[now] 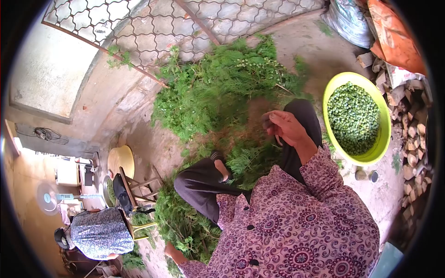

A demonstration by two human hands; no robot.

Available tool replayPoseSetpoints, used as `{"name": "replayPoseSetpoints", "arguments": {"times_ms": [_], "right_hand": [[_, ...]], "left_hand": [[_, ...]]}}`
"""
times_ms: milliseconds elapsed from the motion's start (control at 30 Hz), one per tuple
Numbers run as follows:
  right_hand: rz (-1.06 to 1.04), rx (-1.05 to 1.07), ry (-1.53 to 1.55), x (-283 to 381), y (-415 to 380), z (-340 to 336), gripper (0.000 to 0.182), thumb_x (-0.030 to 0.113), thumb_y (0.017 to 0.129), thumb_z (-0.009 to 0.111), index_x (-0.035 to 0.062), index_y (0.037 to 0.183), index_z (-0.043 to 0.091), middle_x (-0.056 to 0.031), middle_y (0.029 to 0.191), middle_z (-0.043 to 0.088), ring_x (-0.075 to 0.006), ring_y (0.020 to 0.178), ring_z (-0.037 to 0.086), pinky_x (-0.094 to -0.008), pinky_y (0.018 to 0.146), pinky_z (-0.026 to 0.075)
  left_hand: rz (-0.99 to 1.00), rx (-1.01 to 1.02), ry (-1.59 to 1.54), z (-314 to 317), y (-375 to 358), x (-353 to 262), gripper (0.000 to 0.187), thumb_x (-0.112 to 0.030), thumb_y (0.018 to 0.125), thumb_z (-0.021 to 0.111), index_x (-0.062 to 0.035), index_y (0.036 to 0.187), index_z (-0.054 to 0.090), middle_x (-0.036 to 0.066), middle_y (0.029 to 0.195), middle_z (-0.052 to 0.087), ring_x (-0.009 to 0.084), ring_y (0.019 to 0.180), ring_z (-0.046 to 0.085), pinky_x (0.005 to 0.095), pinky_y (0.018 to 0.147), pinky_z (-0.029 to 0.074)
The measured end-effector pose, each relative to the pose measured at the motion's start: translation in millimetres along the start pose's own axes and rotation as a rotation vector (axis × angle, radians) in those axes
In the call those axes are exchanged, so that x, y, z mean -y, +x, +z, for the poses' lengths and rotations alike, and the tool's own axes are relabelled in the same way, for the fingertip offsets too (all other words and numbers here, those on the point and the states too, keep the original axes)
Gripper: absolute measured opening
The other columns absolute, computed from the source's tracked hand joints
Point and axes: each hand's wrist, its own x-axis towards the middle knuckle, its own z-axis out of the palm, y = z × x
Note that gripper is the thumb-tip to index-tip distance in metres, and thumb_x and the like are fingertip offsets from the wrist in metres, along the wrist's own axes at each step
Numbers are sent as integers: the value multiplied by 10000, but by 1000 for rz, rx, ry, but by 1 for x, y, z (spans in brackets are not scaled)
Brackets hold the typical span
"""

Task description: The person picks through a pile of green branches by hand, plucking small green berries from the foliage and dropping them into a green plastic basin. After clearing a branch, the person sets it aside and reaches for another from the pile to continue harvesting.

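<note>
My right hand (288, 127) is raised above my bent knee, its fingers curled together; whether anything small is between them I cannot make out. Beyond it lies a large heap of feathery green branches (218, 81), some bearing small round green berries. More cut greenery (252, 160) lies between my legs. At the lower left, my left hand (174, 253) reaches down beside another pile of green branches (181, 217); its fingers are mostly hidden. A yellow-green basin (327, 127) full of small green berries (353, 118) stands to the right of my knee.
Stacked firewood (410, 157) lines the right side, below an orange sack (396, 34) and a white sack (346, 21). Two small containers (367, 175) stand by the basin. A metal lattice (153, 28) leans behind the heap. At left a person (102, 233) sits near a fan (47, 198).
</note>
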Motion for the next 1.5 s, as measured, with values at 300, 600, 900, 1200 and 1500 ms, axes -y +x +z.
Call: {"name": "replayPoseSetpoints", "arguments": {"times_ms": [300,600,900,1200,1500], "right_hand": [[-36,-27,7,-4,1,-11,247,211,889,455,14,1003,551,-39,835,584,-92,684,552,-221,612,467],[-201,88,272,51,-35,3,271,229,864,497,-9,975,565,-72,784,598,-139,664,564,-267,619,477],[-236,-2,277,56,-57,4,235,211,859,503,6,951,573,-70,751,598,-157,636,563,-301,613,483],[-163,-182,221,38,-52,-17,248,242,842,531,8,919,563,-53,743,579,-132,610,530,-287,581,455],[-140,-390,299,29,-59,-58,164,190,820,568,30,850,570,-54,718,574,-118,583,510,-260,548,453]], "left_hand": [[83,189,-180,55,-31,-56,349,-140,734,579,74,1009,551,92,885,568,167,768,465,318,642,387],[81,262,-323,48,-74,-68,306,-212,772,551,9,983,573,-22,662,433,79,539,343,242,435,256],[86,284,-412,51,-97,-61,297,-266,778,541,-41,970,561,-4,725,470,99,636,408,242,522,315],[104,299,-394,53,-126,-88,312,-270,808,521,-13,981,556,30,754,500,127,682,441,279,559,352],[129,325,-378,73,-137,-107,198,-238,786,528,-49,838,547,20,736,501,127,657,463,257,498,347]]}}
